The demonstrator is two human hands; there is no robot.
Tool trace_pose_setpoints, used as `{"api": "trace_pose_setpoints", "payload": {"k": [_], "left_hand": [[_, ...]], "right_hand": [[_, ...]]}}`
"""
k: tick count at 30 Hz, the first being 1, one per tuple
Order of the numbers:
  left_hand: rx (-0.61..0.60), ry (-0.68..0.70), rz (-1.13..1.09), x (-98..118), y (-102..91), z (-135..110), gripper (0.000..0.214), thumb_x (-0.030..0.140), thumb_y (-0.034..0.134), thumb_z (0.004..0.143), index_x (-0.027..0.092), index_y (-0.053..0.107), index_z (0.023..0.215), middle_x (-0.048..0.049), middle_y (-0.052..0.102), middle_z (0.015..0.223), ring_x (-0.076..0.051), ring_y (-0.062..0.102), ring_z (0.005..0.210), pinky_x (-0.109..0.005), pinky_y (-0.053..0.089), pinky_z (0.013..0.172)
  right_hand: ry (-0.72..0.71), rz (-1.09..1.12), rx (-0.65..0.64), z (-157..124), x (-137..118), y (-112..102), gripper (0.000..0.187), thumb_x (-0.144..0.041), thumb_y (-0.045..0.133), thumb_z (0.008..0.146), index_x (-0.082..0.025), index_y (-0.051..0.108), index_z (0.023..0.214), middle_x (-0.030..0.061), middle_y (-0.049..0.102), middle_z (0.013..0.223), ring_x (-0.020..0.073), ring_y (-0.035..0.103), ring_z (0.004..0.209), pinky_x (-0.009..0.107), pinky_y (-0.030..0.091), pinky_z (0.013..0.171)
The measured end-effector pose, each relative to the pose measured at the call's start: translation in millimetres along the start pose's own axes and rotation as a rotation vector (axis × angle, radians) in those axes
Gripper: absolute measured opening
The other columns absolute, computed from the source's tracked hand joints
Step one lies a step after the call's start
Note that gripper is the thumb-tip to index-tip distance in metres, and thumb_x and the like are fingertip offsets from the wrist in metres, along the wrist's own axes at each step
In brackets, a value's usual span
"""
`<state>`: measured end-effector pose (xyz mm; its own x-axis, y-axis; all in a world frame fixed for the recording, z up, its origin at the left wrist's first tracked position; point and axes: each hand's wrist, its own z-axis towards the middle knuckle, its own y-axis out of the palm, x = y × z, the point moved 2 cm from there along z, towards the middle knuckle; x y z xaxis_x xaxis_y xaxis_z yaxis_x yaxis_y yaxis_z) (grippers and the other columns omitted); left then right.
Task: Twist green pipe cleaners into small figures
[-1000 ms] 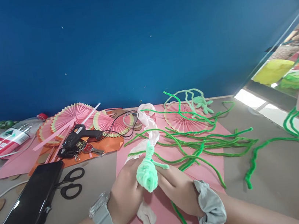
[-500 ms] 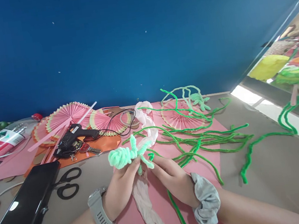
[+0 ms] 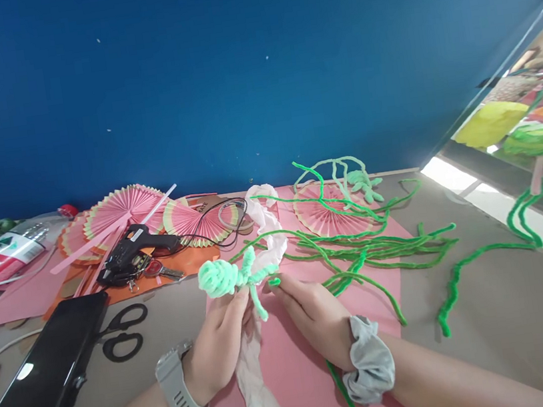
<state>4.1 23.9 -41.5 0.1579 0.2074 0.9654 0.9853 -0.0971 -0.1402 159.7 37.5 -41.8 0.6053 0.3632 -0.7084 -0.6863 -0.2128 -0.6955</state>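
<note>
My left hand and my right hand meet over a pink sheet, both pinched on a pale green pipe-cleaner figure. Its coiled ball points left and short ends stick out beside my fingertips. A strip of white crepe paper hangs down between my hands and another part of it runs up behind the figure. My left wrist wears a grey watch; a grey scrunchie sits on my right wrist.
Several green pipe cleaners sprawl to the right. Pink paper fans, a black glue gun, keys, scissors, a black case and a plastic bottle lie left. A blue wall rises behind.
The pale green figure was turned so its coiled ball went from facing me to pointing left, and my hands moved slightly away from me. The white strip now hangs lower.
</note>
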Motion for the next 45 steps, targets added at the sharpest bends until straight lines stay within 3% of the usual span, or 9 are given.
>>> {"api": "trace_pose_setpoints", "payload": {"k": [10, 16, 22, 30, 32, 34, 37, 40, 45], "left_hand": [[-0.036, 0.129, 0.177, 2, 5.3, -11, 0.034, 0.034, 0.035, 0.088, 0.019, 0.056, 0.111, -0.0048, 0.064, 0.104, -0.021, 0.05, 0.11, -0.032, 0.037, 0.097], [-0.111, 0.381, 0.492, -14, -1.8, -13, 0.033, 0.024, 0.042, 0.084, 0.018, 0.057, 0.112, -0.0076, 0.06, 0.116, -0.025, 0.048, 0.114, -0.037, 0.032, 0.102], [-0.115, 0.192, 0.255, 2, 5.5, -13, 0.033, 0.027, 0.035, 0.088, 0.019, 0.057, 0.11, -0.006, 0.063, 0.109, -0.023, 0.053, 0.106, -0.032, 0.038, 0.095], [-0.143, 0.222, 0.287, 3, 1.5, -9, 0.019, 0.019, 0.055, 0.073, 0.022, 0.064, 0.089, -0.0071, 0.063, 0.097, -0.027, 0.051, 0.102, -0.033, 0.032, 0.095], [-0.21, 0.096, 0.128, 2, 4.2, -7, 0.012, 0.024, 0.051, 0.077, 0.02, 0.062, 0.083, -0.0053, 0.061, 0.084, -0.022, 0.054, 0.087, -0.031, 0.04, 0.084], [-0.349, -0.088, -0.126, 5, 10.8, -5, 0.027, 0.032, 0.04, 0.085, 0.019, 0.053, 0.066, -0.0001, 0.05, 0.063, -0.014, 0.049, 0.059, -0.026, 0.044, 0.059], [-0.329, -0.173, -0.407, 17, 14.9, -3, 0.028, 0.033, 0.039, 0.086, 0.017, 0.047, 0.065, 0.0025, 0.042, 0.062, -0.008, 0.042, 0.054, -0.02, 0.04, 0.052], [-0.237, -0.149, -0.342, 21, 11.2, 0, 0.025, 0.036, 0.043, 0.084, 0.016, 0.05, 0.069, 0.001, 0.047, 0.067, -0.01, 0.048, 0.058, -0.021, 0.043, 0.055], [-0.123, 0.035, 0.181, 22, 2.0, -1, 0.025, 0.034, 0.041, 0.084, 0.019, 0.051, 0.067, 0.0008, 0.055, 0.063, -0.014, 0.052, 0.058, -0.024, 0.042, 0.058]], "right_hand": [[-0.093, -0.341, -0.088, -3, -5, 3, 0.017, -0.024, 0.031, 0.09, -0.022, 0.036, 0.074, -0.0047, 0.046, 0.061, 0.0117, 0.042, 0.05, 0.022, 0.027, 0.049], [-0.139, -0.41, -0.067, -5, -7, 4, 0.014, -0.021, 0.032, 0.088, -0.02, 0.041, 0.077, -0.0031, 0.051, 0.061, 0.0125, 0.047, 0.052, 0.023, 0.026, 0.049], [-0.109, -0.524, -0.152, -6, -11, 3, 0.009, -0.015, 0.042, 0.075, -0.018, 0.047, 0.081, 0.0008, 0.06, 0.068, 0.015, 0.054, 0.055, 0.026, 0.025, 0.048], [-0.035, -0.618, -0.171, -4, -15, 2, 0.011, -0.022, 0.041, 0.081, -0.018, 0.051, 0.085, 0.0033, 0.064, 0.073, 0.0172, 0.06, 0.06, 0.026, 0.029, 0.048], [-0.037, -0.602, -0.163, -4, -15, 0, 0.011, -0.022, 0.041, 0.082, -0.018, 0.05, 0.083, 0.0024, 0.063, 0.073, 0.0166, 0.059, 0.059, 0.026, 0.029, 0.047], [-0.048, -0.558, -0.145, -4, -14, -1, 0.011, -0.022, 0.04, 0.084, -0.018, 0.05, 0.083, 0.0017, 0.063, 0.074, 0.0159, 0.059, 0.06, 0.025, 0.031, 0.048], [-0.059, -0.526, -0.108, -4, -14, 0, 0.013, -0.023, 0.038, 0.087, -0.018, 0.05, 0.088, 0.0012, 0.063, 0.077, 0.015, 0.058, 0.062, 0.025, 0.034, 0.05], [-0.101, -0.644, -0.043, -5, -17, 3, 0.013, -0.017, 0.041, 0.086, -0.017, 0.052, 0.094, 0.0025, 0.062, 0.079, 0.0155, 0.057, 0.062, 0.028, 0.035, 0.052], [-0.292, -0.84, 0.111, -12, -28, 2, 0.018, -0.014, 0.042, 0.085, -0.019, 0.057, 0.092, 0.0063, 0.06, 0.097, 0.0192, 0.052, 0.076, 0.033, 0.036, 0.061]]}}
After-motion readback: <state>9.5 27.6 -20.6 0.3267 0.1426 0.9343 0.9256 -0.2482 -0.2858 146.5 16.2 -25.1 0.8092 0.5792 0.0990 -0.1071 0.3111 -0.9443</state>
